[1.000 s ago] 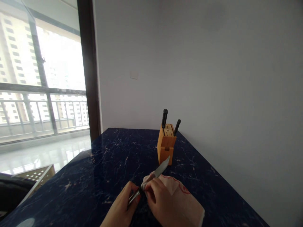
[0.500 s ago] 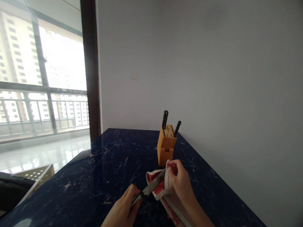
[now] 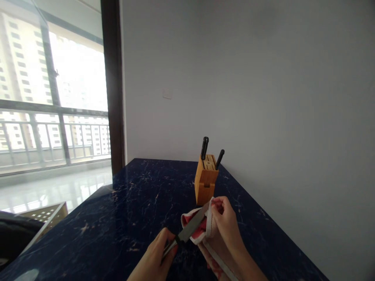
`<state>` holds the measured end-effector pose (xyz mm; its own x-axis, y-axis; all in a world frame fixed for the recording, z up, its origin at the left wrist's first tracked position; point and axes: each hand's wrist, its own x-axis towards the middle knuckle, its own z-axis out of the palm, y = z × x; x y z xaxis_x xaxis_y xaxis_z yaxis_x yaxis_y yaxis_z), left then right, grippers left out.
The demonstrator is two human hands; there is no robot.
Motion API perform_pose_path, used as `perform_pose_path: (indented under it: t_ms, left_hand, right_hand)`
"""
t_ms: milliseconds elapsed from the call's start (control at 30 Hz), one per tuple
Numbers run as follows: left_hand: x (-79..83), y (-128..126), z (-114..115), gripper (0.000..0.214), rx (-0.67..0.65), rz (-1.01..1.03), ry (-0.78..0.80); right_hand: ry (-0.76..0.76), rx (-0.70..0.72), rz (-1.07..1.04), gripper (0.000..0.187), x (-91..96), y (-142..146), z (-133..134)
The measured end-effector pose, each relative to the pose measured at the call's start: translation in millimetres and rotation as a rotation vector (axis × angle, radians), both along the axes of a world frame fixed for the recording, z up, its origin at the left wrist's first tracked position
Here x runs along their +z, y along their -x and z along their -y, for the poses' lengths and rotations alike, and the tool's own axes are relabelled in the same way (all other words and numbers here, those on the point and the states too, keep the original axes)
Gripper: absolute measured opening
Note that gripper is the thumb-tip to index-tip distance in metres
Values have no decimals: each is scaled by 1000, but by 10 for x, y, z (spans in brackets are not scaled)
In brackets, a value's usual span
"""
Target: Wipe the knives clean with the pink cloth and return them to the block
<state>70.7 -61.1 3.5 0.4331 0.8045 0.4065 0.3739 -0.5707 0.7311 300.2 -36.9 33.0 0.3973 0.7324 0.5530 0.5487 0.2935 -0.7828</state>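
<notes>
My left hand [image 3: 158,255] is closed round the handle of a kitchen knife [image 3: 191,229], whose blade points away and up to the right. A red cloth with a white border [image 3: 209,244] lies under and around the blade's far part. Pinched in the fingers of my right hand [image 3: 227,220] is the cloth's edge, close to the knife tip. The tip is partly covered by cloth and fingers. Just beyond my hands stands a wooden knife block [image 3: 205,181] with two black-handled knives [image 3: 205,148] in its slots.
All this is on a dark blue marbled table [image 3: 146,195]. A grey wall [image 3: 278,117] runs along its right side and back. To the left are a perforated beige crate [image 3: 55,214] with something black by it, and a large window [image 3: 58,89].
My right hand has slid slightly up and to the right along the blade with the cloth edge, and more of the blade shows. My left hand has barely moved.
</notes>
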Motion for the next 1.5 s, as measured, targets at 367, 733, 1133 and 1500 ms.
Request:
perform_pose_path:
  t_ms: [367, 733, 1133, 1500]
  left_hand:
    - [-10, 4, -5, 10, -4, 0, 6]
    - [-16, 11, -58, 9, 12, 49, 15]
    - [39, 4, -47, 11, -28, 70, 37]
    - [52, -11, 11, 7, -48, 46, 38]
  right_hand:
    - [119, 279, 326, 11, -66, 575, 309]
    - [109, 319, 252, 17, -123, 761, 350]
    - [62, 492, 316, 33, -184, 802, 436]
    - [13, 353, 234, 22, -217, 859, 400]
